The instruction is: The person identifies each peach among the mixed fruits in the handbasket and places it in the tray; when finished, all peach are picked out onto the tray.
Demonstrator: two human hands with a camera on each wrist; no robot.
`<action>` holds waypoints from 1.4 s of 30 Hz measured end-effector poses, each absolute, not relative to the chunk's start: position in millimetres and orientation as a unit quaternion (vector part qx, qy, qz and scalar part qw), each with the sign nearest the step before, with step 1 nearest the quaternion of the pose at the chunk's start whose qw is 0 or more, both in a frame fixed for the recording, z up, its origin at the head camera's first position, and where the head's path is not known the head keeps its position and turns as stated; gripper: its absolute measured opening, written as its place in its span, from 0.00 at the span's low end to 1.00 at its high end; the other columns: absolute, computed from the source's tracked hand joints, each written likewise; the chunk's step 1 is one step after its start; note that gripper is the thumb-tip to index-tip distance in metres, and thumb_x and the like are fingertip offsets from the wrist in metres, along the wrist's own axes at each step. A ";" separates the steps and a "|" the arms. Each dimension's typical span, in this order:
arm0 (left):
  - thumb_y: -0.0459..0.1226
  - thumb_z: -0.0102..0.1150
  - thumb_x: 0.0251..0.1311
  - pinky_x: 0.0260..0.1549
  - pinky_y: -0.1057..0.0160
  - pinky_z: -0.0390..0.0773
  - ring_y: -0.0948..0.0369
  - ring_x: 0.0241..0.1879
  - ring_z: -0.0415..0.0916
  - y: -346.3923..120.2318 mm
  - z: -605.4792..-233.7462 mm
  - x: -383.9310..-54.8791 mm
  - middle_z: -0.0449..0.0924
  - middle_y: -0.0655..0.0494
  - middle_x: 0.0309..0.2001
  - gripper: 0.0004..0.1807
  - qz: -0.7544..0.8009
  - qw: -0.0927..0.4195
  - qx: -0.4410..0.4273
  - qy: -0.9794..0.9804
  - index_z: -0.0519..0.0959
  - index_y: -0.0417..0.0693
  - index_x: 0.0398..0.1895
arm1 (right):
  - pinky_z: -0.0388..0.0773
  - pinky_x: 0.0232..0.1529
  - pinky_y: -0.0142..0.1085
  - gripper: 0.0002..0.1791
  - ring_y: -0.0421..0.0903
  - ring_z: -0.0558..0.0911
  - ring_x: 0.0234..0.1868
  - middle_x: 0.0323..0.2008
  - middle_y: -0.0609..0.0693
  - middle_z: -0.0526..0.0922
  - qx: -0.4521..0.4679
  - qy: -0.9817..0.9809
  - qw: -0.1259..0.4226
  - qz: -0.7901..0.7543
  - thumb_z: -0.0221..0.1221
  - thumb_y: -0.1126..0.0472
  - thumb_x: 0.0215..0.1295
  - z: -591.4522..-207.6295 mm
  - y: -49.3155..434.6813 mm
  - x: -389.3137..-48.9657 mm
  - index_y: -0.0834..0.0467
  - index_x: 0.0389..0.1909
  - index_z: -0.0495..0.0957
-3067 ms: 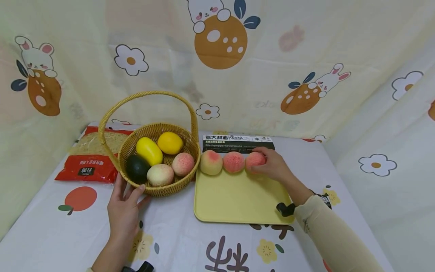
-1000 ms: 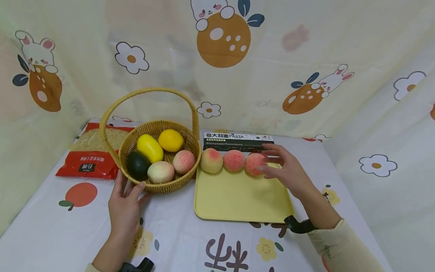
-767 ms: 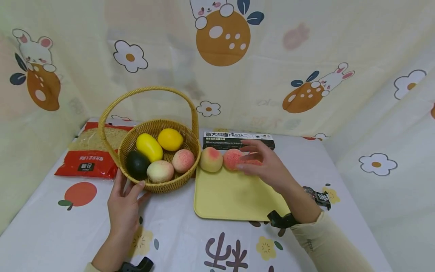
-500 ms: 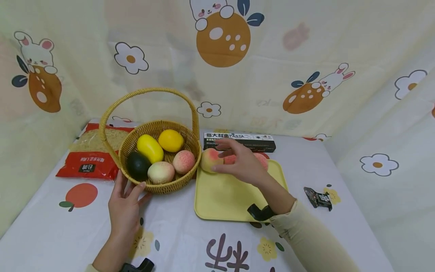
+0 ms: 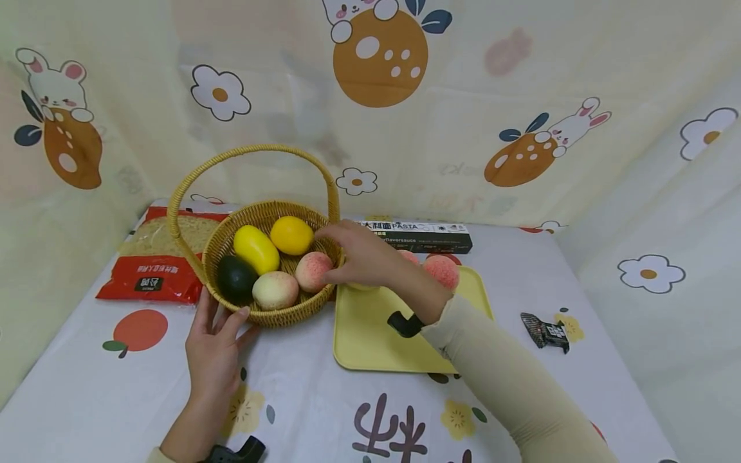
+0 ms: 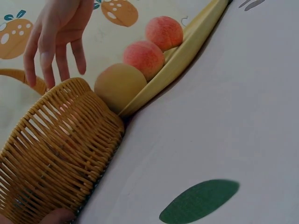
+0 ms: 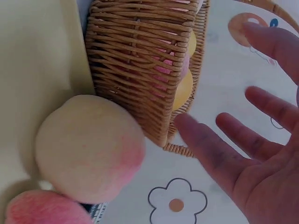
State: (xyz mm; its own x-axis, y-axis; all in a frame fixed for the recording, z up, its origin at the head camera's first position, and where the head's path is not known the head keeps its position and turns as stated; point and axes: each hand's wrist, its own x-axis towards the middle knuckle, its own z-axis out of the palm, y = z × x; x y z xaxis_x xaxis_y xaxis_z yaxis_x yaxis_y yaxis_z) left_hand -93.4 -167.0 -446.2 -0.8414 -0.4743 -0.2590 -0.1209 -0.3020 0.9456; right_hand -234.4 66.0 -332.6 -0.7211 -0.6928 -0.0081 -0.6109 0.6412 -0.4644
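Note:
My left hand (image 5: 213, 350) rests against the near left outside of a wicker basket (image 5: 289, 316), thumb at the rim and fingers spread along the wall. The basket holds a dark green avocado-like fruit (image 5: 236, 278), two yellow fruits (image 5: 255, 249), a pale peach (image 5: 274, 292) and a pinker peach (image 5: 312, 271). Over the basket's right rim reaches my right hand (image 5: 370, 256), fingertips close to the pinker peach; in the right wrist view its fingers are spread with nothing between them. Three peaches line the tray's far edge: a pale one (image 7: 88, 149), mostly hidden in the head view, and two pink ones (image 6: 144, 59).
The yellow tray (image 5: 370, 350) lies right of the basket. Behind it stands a black pasta box (image 5: 431, 241). A red bag of noodles (image 5: 153, 276) lies left of the basket, and a small black packet (image 5: 545, 332) sits at the right. The tall basket handle (image 5: 255, 148) arches overhead.
My right hand has left the rightmost peach on the tray and swept left, above the other peaches, to the basket's right rim. My left hand has stayed at the basket.

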 end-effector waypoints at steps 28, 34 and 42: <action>0.35 0.62 0.74 0.53 0.53 0.85 0.55 0.82 0.61 -165.4 -443.5 -92.0 0.52 0.69 0.85 0.45 -0.769 0.114 0.260 -0.573 0.53 0.86 0.81 | 0.79 0.49 0.41 0.18 0.49 0.78 0.51 0.54 0.50 0.79 -0.416 0.888 0.193 0.043 0.68 0.60 0.66 -359.9 -7.5 -255.9 0.45 0.55 0.80; 0.34 0.62 0.74 0.53 0.52 0.85 0.57 0.82 0.61 -166.5 -443.0 -93.3 0.51 0.70 0.85 0.46 -0.768 0.113 0.259 -0.575 0.53 0.87 0.81 | 0.81 0.51 0.43 0.18 0.51 0.79 0.51 0.55 0.50 0.80 -0.415 0.892 0.173 0.048 0.70 0.58 0.65 -365.4 -8.0 -256.5 0.44 0.55 0.80; 0.34 0.62 0.74 0.53 0.51 0.85 0.57 0.82 0.61 -167.6 -443.5 -94.1 0.51 0.71 0.85 0.46 -0.765 0.111 0.260 -0.578 0.52 0.87 0.81 | 0.77 0.56 0.43 0.22 0.52 0.76 0.53 0.55 0.49 0.79 -0.408 0.899 0.151 0.042 0.72 0.54 0.62 -366.0 -4.5 -257.3 0.43 0.56 0.81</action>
